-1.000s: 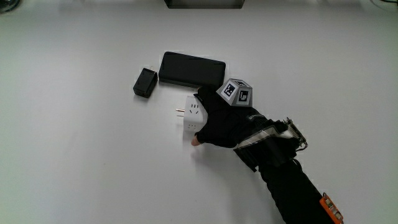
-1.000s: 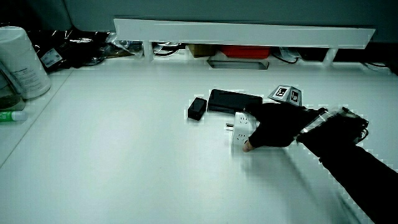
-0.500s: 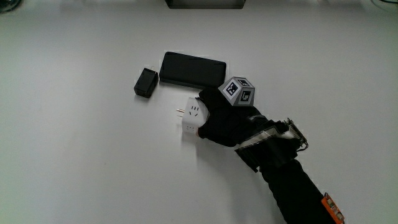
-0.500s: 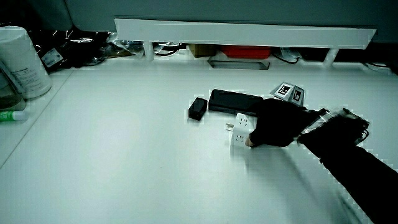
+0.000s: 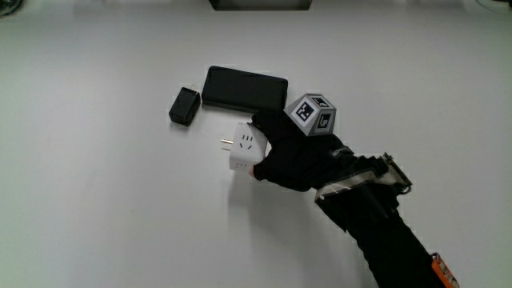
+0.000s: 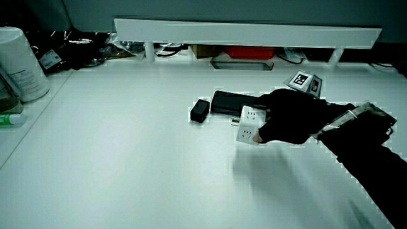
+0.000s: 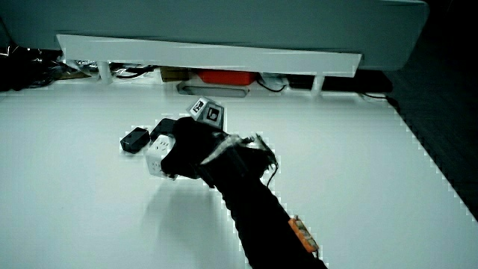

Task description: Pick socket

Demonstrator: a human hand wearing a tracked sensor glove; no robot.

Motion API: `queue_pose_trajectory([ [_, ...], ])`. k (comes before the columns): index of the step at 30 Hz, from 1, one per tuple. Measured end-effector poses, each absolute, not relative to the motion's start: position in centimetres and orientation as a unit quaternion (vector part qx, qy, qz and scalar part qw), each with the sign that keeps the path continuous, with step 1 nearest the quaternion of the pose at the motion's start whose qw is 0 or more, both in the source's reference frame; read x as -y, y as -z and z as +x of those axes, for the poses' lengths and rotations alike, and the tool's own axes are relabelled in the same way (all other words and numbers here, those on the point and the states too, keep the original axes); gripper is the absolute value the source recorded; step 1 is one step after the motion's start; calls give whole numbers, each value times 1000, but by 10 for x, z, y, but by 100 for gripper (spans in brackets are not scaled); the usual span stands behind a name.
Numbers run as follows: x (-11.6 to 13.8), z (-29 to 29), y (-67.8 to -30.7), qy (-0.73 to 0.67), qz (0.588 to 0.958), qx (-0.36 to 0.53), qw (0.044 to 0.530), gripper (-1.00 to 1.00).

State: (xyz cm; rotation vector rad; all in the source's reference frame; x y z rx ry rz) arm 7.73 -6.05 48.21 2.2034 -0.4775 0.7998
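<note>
Socket in hand

Main view: my hand (image 5: 292,156) grips the white socket (image 5: 244,150), which lies nearer to me than the black slab (image 5: 244,88) and small black adapter (image 5: 185,106). In both side views, my fingers (image 6: 270,117) clamp the socket (image 7: 155,155).

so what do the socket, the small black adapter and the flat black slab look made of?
Socket: white moulded plastic, smooth faces, likely metal prongs. Small black adapter: matte black plastic, probably. Flat black slab: smooth dark casing, faint sheen; plastic or glass, can't tell. The hand grips the socket.
</note>
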Motion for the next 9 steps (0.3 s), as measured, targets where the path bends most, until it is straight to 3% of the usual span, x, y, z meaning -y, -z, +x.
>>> queue_pose_trajectory([
  [9,42,65,-431,-311,849,249,346,100],
])
